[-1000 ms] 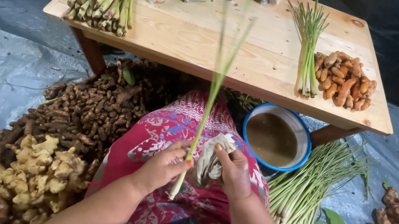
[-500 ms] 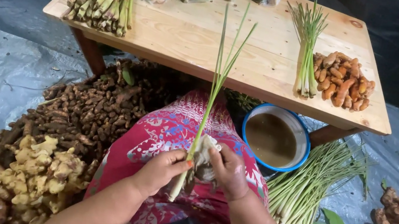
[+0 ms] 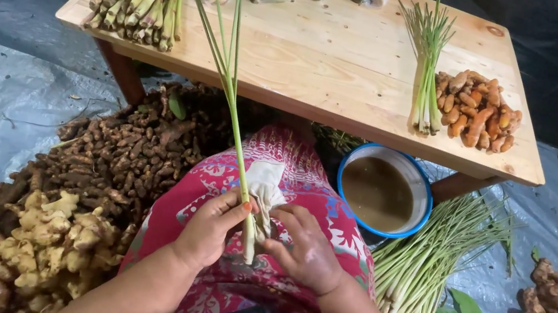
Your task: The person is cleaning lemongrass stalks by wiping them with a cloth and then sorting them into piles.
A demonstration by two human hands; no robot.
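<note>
My left hand [image 3: 206, 229] grips a long green lemongrass stalk [image 3: 230, 88] near its pale base, leaves pointing up and left over the table. My right hand [image 3: 308, 250] presses a whitish cloth [image 3: 265, 184] against the stalk's lower end, over my lap covered in red patterned fabric [image 3: 305, 183].
A low wooden table [image 3: 341, 54] holds lemongrass bundles [image 3: 137, 1], a thin bunch [image 3: 428, 68] and turmeric [image 3: 479, 111]. A blue-rimmed bowl of brown water [image 3: 382, 193] sits right of my lap, loose stalks [image 3: 436, 258] beside it. Ginger [image 3: 45, 246] and dark roots [image 3: 121, 153] lie left.
The stalk's top has swung from leaning right to leaning left. The cloth has slid along the base, and the view has shifted slightly.
</note>
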